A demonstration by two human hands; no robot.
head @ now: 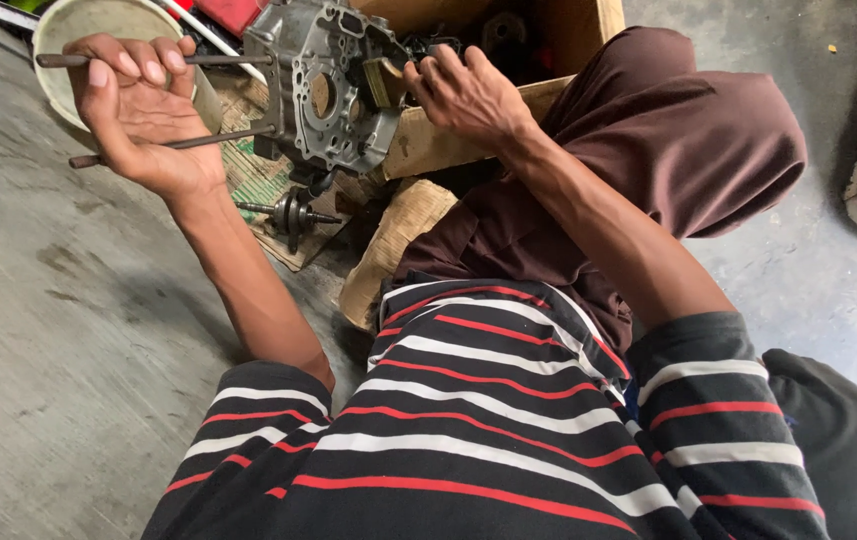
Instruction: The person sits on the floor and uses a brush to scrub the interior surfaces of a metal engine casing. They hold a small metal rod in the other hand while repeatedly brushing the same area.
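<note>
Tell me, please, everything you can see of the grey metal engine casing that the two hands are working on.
The engine casing is a grey cast-metal piece, dull and grimy, with a round central opening, smaller holes and bolt bosses around its rim. It is held upright, its open face towards the camera, above a cardboard box. Two long thin rods stick out of its left side; the left hand grips them. The right hand holds its right edge, fingers by a tan block there. A small shaft lies below it.
</note>
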